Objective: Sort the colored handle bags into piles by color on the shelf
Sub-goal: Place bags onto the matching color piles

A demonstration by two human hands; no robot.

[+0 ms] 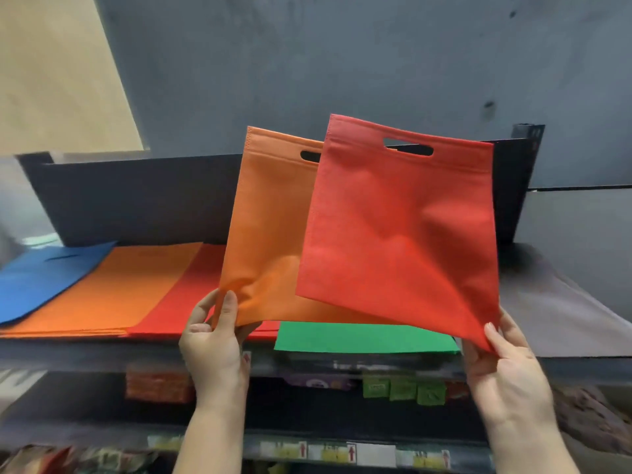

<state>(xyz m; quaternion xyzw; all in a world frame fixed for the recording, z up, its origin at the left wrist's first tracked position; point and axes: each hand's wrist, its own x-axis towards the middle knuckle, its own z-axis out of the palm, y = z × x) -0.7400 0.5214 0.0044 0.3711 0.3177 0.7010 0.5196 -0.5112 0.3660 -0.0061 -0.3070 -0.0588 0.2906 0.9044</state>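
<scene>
Nearest the camera, the person's left hand (213, 333) pinches the lower corner of an orange handle bag (266, 234) between thumb and fingers, holding it upright above the shelf (85, 350). The right hand (502, 357) pinches the lower right corner of a red handle bag (400, 230), which stands in front of the orange one and overlaps its right side. Both bags hang in the air, not yet laid down.

Just beyond the hands, a green bag (366, 336) lies flat at the shelf's front edge. To its left a red pile (191, 295), then an orange pile (113, 289), then a blue bag (41, 278) lie side by side, each overlapping the next. A grey sheet (554, 313) lies on the right end of the shelf.

Judging by this, sorting is well under way: four colours already have places, and the two held bags have matching piles waiting. Whether more unsorted bags remain cannot be told.
</scene>
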